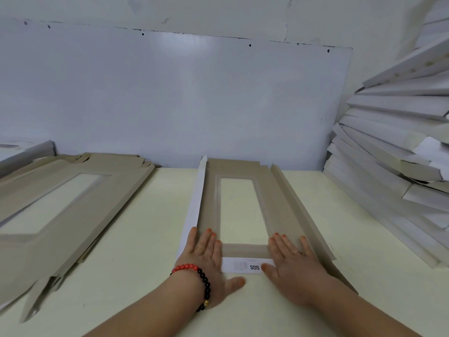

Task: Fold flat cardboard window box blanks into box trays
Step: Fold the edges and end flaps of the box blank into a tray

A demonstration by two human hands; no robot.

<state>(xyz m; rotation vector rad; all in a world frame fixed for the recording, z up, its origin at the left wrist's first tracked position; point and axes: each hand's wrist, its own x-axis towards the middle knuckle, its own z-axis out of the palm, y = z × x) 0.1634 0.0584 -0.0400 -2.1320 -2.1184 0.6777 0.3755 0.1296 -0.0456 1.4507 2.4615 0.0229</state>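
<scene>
The left hand (pixel 206 257), with a red and black bead bracelet (pixel 194 276) at the wrist, and the right hand (pixel 290 261) both lie flat with straight fingers, pressing down the near end of the brown flat cardboard window box blank (pixel 211 203) and gripping nothing. The blank rests mid-table on the pale tabletop (pixel 145 227), its long side flaps partly raised. It looks light, thin and stiff along its scored creases, likely easy to dent around the window; the flap edges seem the best holds. A stack of flat brown blanks (pixel 60 198) lies left, and white folded trays (pixel 393 147) are piled right.
</scene>
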